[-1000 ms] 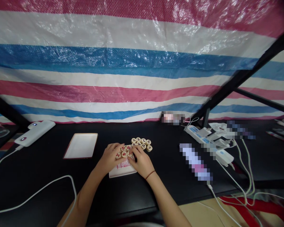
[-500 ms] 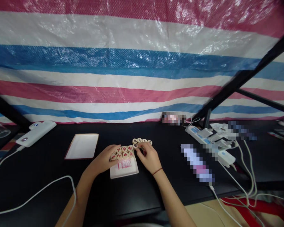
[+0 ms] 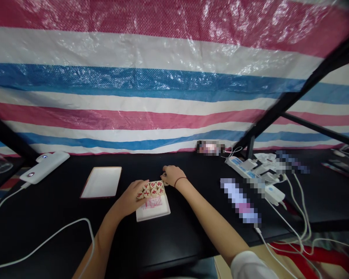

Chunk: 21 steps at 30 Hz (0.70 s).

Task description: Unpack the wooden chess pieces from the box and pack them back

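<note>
A shallow white box (image 3: 159,211) holds two rows of round Chinese chess pieces (image 3: 153,192) with red characters; its near part shows pink markings on the bottom. My left hand (image 3: 133,197) curls round the box's left side, its fingers against the leftmost pieces. Just beyond the box's far right corner, my right hand (image 3: 173,175) is bent down over other pieces with its fingers closed. Only slivers of these pieces show under the hand, so how many it grips is hidden.
The white-lined box lid (image 3: 101,182) lies to the left. Farther left are a white power bank (image 3: 45,167) and a looping white cable (image 3: 61,224). On the right stand a loaded power strip (image 3: 241,166) and a blurred-out device (image 3: 241,201). Striped sheeting (image 3: 145,112) hangs behind.
My right hand has moved forward and turned leftward over the loose dark-lettered pieces, which now are mostly covered. My left hand stays at the box. The view has tilted slightly.
</note>
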Tool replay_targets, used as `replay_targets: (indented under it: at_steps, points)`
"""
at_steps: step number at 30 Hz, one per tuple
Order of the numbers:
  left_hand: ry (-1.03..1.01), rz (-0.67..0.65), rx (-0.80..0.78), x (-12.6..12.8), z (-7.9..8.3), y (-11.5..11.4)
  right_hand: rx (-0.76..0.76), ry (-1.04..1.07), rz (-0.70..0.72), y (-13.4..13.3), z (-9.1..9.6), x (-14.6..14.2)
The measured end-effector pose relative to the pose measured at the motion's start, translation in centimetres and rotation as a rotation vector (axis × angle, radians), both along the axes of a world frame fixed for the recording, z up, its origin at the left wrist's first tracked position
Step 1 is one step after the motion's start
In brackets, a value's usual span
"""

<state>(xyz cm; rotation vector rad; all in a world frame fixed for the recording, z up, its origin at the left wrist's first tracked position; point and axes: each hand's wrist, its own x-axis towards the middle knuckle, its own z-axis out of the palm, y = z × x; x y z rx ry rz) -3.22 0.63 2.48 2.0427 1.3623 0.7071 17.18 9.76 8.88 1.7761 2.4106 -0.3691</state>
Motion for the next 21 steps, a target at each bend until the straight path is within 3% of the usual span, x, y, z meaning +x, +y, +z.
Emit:
replay_targets:
  at_steps: [5,9,13,17,21]
  points:
    - [-0.010,0.007,0.024,0.4,0.0,0.2,-0.014,-0.017,0.007,0.7,0.7,-0.4]
    - [-0.016,0.039,0.039,0.3,0.3,0.0,0.083,0.044,-0.009,0.4,1.7,-0.1]
    - [-0.018,0.153,0.135,0.6,0.9,-0.8,0.130,0.412,0.010,-1.9,1.9,0.6]
    - [-0.028,0.210,0.249,1.3,2.1,-1.6,-0.028,0.866,0.045,-4.6,0.6,0.5]
    - [-0.039,0.199,0.303,1.9,2.9,-2.0,-0.174,1.100,0.028,-5.6,-0.9,-0.4]
